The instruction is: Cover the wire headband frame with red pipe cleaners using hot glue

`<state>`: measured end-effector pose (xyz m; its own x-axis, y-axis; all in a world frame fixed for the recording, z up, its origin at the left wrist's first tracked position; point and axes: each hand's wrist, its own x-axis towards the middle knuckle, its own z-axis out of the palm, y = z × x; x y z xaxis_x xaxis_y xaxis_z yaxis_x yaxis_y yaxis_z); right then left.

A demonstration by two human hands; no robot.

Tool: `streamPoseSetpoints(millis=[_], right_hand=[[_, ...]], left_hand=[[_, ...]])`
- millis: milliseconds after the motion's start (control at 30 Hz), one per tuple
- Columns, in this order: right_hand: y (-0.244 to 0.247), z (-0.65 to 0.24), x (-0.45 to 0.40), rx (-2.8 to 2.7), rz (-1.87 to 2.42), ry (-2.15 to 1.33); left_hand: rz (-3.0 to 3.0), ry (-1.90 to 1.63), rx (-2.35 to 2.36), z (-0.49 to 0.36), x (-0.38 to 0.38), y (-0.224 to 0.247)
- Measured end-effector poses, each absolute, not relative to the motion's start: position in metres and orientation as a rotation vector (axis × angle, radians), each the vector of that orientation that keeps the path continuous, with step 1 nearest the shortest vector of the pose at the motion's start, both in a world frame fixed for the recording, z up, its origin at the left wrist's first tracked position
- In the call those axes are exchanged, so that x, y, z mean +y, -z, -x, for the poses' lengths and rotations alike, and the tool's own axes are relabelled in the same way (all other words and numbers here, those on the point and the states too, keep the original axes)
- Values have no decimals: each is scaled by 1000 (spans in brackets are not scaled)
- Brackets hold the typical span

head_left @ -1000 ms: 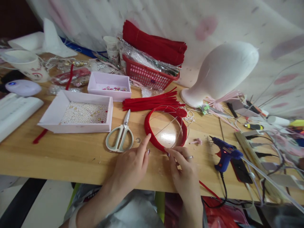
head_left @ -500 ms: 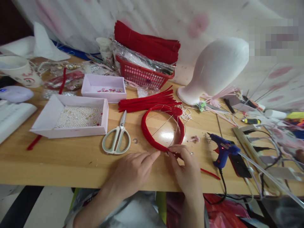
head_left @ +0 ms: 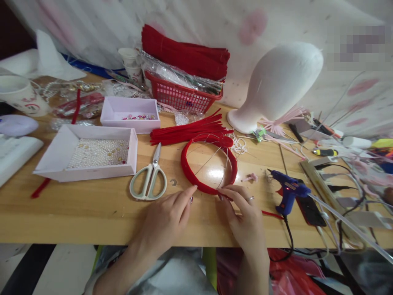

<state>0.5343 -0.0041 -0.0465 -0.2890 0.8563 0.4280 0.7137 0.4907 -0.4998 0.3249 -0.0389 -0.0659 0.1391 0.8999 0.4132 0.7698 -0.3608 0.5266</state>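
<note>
A red fuzzy hoop (head_left: 189, 174) lies on the table, with thin wires across it and a round red disc (head_left: 226, 141) at its far side. The fingertips of my left hand (head_left: 172, 213) rest at the hoop's near left edge, index finger and thumb close together; whether they grip it is hard to tell. My right hand (head_left: 244, 215), wearing a ring, pinches the hoop's near right part between thumb and fingers. A short red strip (head_left: 272, 214) sticks out beyond the right hand. White-handled scissors (head_left: 149, 180) lie left of the hoop.
Two white boxes (head_left: 92, 175) (head_left: 130, 124) hold beads and gems. Behind are red stems (head_left: 187, 131), a red basket (head_left: 184, 96) and a white foam head (head_left: 279, 82). On the right are a blue glue gun (head_left: 288, 190), a phone (head_left: 311, 211) and a power strip with cables.
My left hand has slid left along the hoop, away from my right hand. My right hand still pinches the hoop. The whole view has shifted slightly.
</note>
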Motion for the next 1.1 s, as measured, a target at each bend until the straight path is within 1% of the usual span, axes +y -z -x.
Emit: streamPoseSetpoints(millis=[133,300,467,767,967,1100], right_hand=[[48,-540,-7,-2062,1338,-307],[52,-542,-11,-2072,1290,-288],[54,-541,-11,-2076,1280,-276],[54,-540,-14,-2074,1294,-323],[49,-540,-18,-2081,1331,-351],[46,-539,-20,-2102,1324,-359]], left_hand=[[-2203,-941,1728,-325,-36,63],[-2176,-776,1752,-325,-32,59],[-2140,-723,1754,-326,-32,58],[-2146,-744,1762,-327,-33,60],[-2162,-922,1752,-325,-38,63],[-2178,-935,1749,-323,-39,64]])
